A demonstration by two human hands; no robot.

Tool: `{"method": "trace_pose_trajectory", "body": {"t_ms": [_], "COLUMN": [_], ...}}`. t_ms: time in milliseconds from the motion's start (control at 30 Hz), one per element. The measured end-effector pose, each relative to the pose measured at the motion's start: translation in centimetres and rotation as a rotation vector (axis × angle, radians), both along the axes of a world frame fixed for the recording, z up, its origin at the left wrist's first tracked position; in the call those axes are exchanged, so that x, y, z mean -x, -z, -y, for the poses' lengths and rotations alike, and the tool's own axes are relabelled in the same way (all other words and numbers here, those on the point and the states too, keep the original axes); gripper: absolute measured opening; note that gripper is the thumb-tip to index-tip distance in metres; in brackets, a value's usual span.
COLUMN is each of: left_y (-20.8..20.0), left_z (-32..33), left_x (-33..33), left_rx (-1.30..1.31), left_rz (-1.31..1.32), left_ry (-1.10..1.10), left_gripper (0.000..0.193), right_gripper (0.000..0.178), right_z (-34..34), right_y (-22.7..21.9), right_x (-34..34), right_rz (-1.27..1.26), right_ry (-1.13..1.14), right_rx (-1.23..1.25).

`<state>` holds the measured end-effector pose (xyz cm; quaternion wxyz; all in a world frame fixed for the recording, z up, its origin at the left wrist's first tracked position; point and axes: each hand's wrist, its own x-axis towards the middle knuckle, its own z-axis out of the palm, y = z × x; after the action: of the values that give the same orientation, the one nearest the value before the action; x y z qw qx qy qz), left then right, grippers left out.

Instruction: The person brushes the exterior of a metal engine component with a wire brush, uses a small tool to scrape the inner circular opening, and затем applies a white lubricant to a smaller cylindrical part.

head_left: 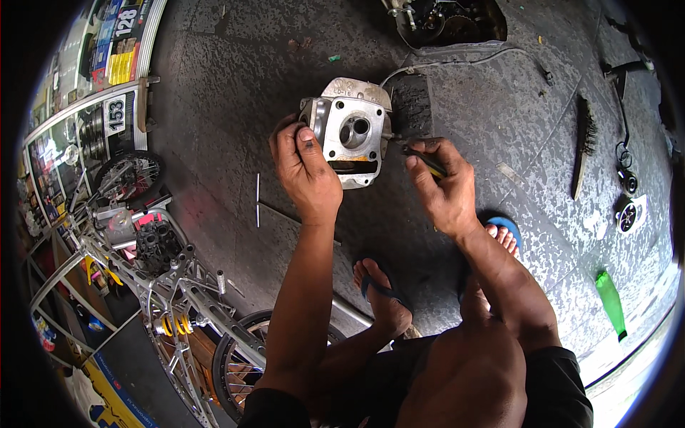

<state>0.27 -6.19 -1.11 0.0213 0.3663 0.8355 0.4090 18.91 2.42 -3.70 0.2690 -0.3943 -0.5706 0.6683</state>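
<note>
From the head view, we look down on a dark, worn concrete floor (499, 107) of a workshop, where the person squats in blue flip-flops. At the centre of everything sits a silver cast-aluminium engine cylinder head (349, 132), resting on the floor with its round port facing up towards us, so the openings can be reached from above.

Our landmark is that cylinder head. On its left side, the left hand (303, 171) clamps it, fingers wrapped over the edge and thumb pressed on the face, apparently to keep it from shifting. On its right side, the right hand (442, 185) has its fingers closed round a slim dark-handled tool (421, 158), whose tip points into the head's flank.

Left of the head and below it, a thin metal T-handle wrench (260, 203) lies on the floor; further left stands a stripped silver motorcycle frame (164, 285). Far to the right lie a wire brush (585, 143) and a green plastic bottle (611, 299).
</note>
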Motion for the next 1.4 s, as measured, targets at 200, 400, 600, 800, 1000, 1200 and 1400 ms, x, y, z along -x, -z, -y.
{"method": "trace_pose_trajectory", "body": {"t_ms": [200,400,600,800,1000,1200,1400], "left_y": [-0.4,0.0,-1.1,-5.3,-6.2,-5.2,-5.4], "left_z": [-0.4,-0.1,-0.9,-5.8,-7.4,-7.5,-7.0], "left_x": [-0.4,0.0,1.2,4.5,7.0,7.5,7.7], "left_rx": [0.001,-0.048,0.127,0.182,0.266,0.202,0.226], "left_rz": [0.039,0.088,0.078,0.525,0.667,0.668,0.697], "left_ry": [-0.016,0.012,-0.015,-0.156,-0.153,-0.249,-0.169], "left_gripper": [0.034,0.030,0.026,0.022,0.027,0.039,0.031], "right_gripper": [0.020,0.020,0.020,0.018,0.017,0.024,0.025], "right_z": [-0.5,-0.1,-0.2,-0.4,-1.0,-1.6,-2.9], "right_y": [-0.5,-1.4,-0.7,-0.9,-1.3,-1.4,-1.3], "right_x": [1.4,2.5,2.4,1.3,1.4,2.4,6.1], "right_rz": [0.015,-0.045,-0.044,-0.048,-0.038,-0.049,-0.104], "right_ry": [-0.074,-0.041,-0.030,0.021,0.012,0.030,0.000], "right_rx": [-0.022,-0.106,-0.064,-0.005,0.005,-0.003,-0.162]}}
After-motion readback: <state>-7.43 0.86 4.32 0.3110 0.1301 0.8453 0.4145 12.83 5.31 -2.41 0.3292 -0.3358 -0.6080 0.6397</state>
